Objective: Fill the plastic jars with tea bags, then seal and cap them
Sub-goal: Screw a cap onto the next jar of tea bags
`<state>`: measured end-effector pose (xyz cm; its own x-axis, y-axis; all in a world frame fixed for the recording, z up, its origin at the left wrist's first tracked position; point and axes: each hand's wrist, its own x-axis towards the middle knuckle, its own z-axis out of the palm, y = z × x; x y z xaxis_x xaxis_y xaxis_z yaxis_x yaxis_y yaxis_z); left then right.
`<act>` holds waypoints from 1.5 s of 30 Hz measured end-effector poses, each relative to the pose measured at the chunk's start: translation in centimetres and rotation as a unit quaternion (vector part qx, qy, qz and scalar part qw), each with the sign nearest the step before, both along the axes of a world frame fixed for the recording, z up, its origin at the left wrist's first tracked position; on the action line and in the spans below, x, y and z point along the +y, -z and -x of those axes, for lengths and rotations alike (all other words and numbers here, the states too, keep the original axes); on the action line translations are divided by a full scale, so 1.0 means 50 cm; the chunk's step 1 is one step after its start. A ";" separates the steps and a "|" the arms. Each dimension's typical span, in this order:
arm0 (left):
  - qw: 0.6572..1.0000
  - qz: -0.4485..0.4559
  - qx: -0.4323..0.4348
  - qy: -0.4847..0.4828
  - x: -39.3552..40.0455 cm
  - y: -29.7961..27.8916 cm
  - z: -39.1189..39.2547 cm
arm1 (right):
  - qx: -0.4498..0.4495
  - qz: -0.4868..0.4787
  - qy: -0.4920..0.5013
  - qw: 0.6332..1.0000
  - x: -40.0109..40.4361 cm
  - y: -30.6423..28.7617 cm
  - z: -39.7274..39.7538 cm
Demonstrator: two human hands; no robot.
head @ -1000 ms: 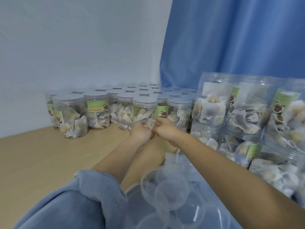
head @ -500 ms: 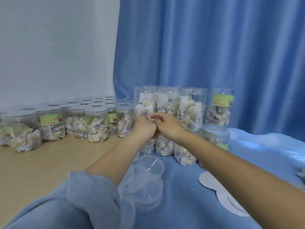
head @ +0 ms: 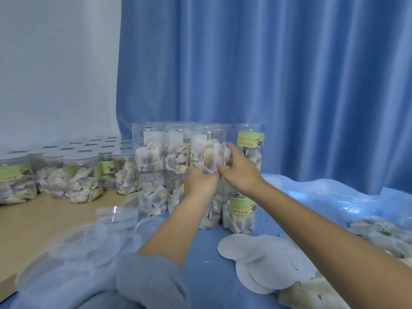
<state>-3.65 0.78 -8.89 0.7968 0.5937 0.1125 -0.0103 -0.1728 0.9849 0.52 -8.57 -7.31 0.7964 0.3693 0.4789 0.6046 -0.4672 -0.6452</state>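
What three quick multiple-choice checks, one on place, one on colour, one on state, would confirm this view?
1. Where do the white seal discs lie?
A. on the blue cloth, at the right
B. on the wooden table
C. inside a jar

2. What colour is the curtain?
A. green
B. blue
C. white

3. How do the stacked jars at the hands stand?
A. lying on their sides
B. empty
C. upright, filled with tea bags

Answers: 1 A, the discs overlap on the cloth; 2 B, blue folds behind; 3 C, bags show through the clear walls.
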 end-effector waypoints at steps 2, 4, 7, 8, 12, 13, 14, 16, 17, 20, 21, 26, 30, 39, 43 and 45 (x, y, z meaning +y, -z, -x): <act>0.997 -0.050 -0.011 -0.050 0.017 -0.017 -0.019 | -0.021 -0.025 0.004 0.999 0.014 -0.021 -0.029; 0.993 -0.090 -0.028 -0.064 0.040 -0.032 -0.040 | -0.023 -0.017 0.013 0.999 0.035 -0.041 -0.059; 0.990 -0.127 -0.033 -0.043 0.070 -0.047 -0.071 | 0.001 0.010 0.034 0.999 0.066 -0.059 -0.094; 0.990 -0.133 -0.036 -0.031 0.077 -0.047 -0.081 | 0.001 0.009 0.035 0.999 0.074 -0.061 -0.102; 0.989 -0.138 -0.042 -0.009 0.080 -0.035 -0.104 | -0.048 -0.061 0.000 0.997 0.083 -0.051 -0.109; 0.989 -0.142 -0.037 -0.012 0.075 -0.032 -0.107 | -0.063 -0.067 -0.003 0.996 0.081 -0.049 -0.106; 0.988 -0.148 -0.039 -0.019 0.070 -0.031 -0.107 | -0.073 -0.073 -0.004 0.995 0.078 -0.048 -0.102; 0.985 -0.154 -0.072 -0.038 0.058 -0.033 -0.101 | -0.098 -0.091 -0.005 0.991 0.067 -0.045 -0.087; 0.982 -0.155 -0.096 -0.049 0.053 -0.034 -0.093 | -0.119 -0.104 -0.005 0.987 0.059 -0.044 -0.078; 0.972 -0.178 -0.128 -0.085 0.041 -0.033 -0.056 | -0.153 -0.133 -0.012 0.979 0.027 -0.046 -0.043; 0.971 -0.185 -0.125 -0.090 0.038 -0.030 -0.041 | -0.149 -0.136 -0.021 0.979 0.017 -0.046 -0.029; 0.979 -0.178 -0.076 -0.063 0.028 0.007 0.045 | -0.127 -0.108 -0.032 0.985 -0.018 -0.014 0.041; 0.987 -0.153 -0.044 -0.037 0.015 0.072 0.111 | -0.098 -0.066 -0.039 0.992 -0.030 0.056 0.085; 0.986 -0.130 0.028 -0.099 -0.004 0.230 0.162 | -0.044 -0.040 -0.071 0.996 -0.024 0.213 0.142; 0.978 -0.146 -0.002 -0.149 -0.027 0.273 0.161 | -0.065 -0.041 -0.072 0.994 -0.019 0.242 0.140; 0.970 -0.149 -0.021 -0.188 -0.038 0.277 0.163 | -0.056 -0.040 -0.070 0.995 -0.019 0.242 0.138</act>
